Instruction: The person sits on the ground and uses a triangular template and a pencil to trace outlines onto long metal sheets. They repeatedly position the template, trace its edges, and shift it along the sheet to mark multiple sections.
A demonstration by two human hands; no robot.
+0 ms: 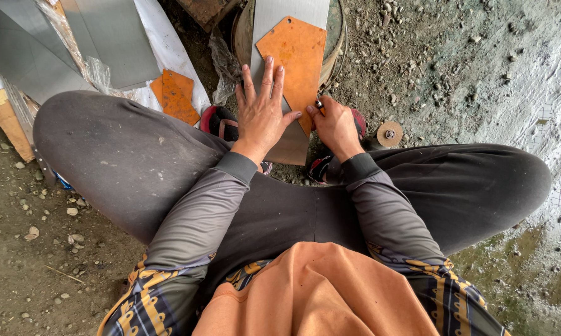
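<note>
My left hand lies flat with fingers spread, pressing down on an orange rusty metal template and the grey sheet-metal strip under it. My right hand is closed around a small marking tool, its tip touching the lower right edge of the orange template. Both hands sit between my knees, just above my sandalled feet. The lower end of the grey strip is partly hidden behind my left hand.
More grey metal sheets lie at the upper left on white plastic, with a second orange piece beside them. A small round disc sits on the dirt to the right. Gravelly ground and a pale concrete surface lie beyond.
</note>
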